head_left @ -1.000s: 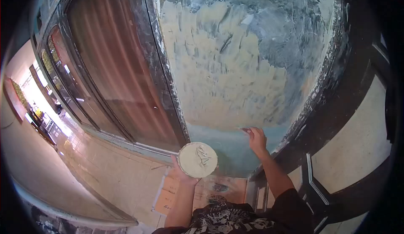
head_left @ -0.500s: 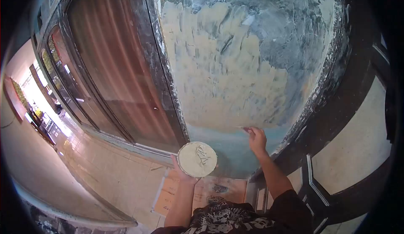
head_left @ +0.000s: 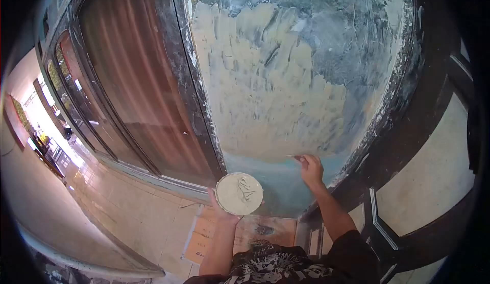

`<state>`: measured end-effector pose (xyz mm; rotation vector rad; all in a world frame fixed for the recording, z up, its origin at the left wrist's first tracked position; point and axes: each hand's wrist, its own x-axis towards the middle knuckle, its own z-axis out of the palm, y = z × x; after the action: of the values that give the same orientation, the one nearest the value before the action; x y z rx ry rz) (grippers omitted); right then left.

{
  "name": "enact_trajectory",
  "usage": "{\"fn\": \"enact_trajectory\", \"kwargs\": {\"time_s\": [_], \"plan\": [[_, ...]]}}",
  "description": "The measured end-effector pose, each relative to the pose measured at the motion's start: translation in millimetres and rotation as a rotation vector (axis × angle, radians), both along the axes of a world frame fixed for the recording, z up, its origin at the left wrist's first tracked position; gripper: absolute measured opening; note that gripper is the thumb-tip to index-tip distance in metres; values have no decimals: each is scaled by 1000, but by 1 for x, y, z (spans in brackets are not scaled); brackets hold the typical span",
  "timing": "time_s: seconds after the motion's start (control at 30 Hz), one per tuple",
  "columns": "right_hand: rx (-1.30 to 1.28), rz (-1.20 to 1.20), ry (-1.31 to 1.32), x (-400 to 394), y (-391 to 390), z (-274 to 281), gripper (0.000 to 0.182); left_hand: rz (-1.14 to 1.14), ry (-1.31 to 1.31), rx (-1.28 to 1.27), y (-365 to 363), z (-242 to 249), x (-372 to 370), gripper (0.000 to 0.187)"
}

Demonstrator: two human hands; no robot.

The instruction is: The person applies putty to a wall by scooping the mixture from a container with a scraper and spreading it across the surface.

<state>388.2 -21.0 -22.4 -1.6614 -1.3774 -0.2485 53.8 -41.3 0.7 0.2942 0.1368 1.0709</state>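
Note:
My left hand [head_left: 223, 210] grips a round tub of putty [head_left: 239, 193] from its left side and below. The cream paste comes nearly to the rim, with ragged grooves in its surface. In my right hand [head_left: 312, 170], fingers closed, is a small putty knife [head_left: 293, 156]. Its thin blade points left and shows almost edge-on, close to the lower part of the wall [head_left: 275, 95]; whether it touches cannot be made out. Beige putty coats the middle of that wall in uneven strokes, with mottled grey-blue above and a pale blue-green band below.
A dark-framed window with a reddish curtain [head_left: 138, 79] stands left of the wall. Flaking dark trim [head_left: 393, 100] borders it on the right, beside a dark frame with pale panels [head_left: 429, 176]. Cardboard [head_left: 199, 238] lies on the tiled floor [head_left: 138, 207] below my left arm.
The view has shifted very slightly. My right hand and the putty knife stay at nearly the same height near the wall; the tub has hardly moved.

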Motion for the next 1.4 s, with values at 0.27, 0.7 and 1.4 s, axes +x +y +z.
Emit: {"fn": "enact_trajectory", "kwargs": {"time_s": [0.27,0.7,1.4], "plan": [[-26,58,-11,-9,-18,-12,17,18,35,-24,-1,-6,-5,101],[65,394,-22,-26,-35,87,20,-58,-36,-7,-1,10,-21,101],[-17,822,-617,-154,-105,160,33,77,67,49,5,52,-66,92]]}}
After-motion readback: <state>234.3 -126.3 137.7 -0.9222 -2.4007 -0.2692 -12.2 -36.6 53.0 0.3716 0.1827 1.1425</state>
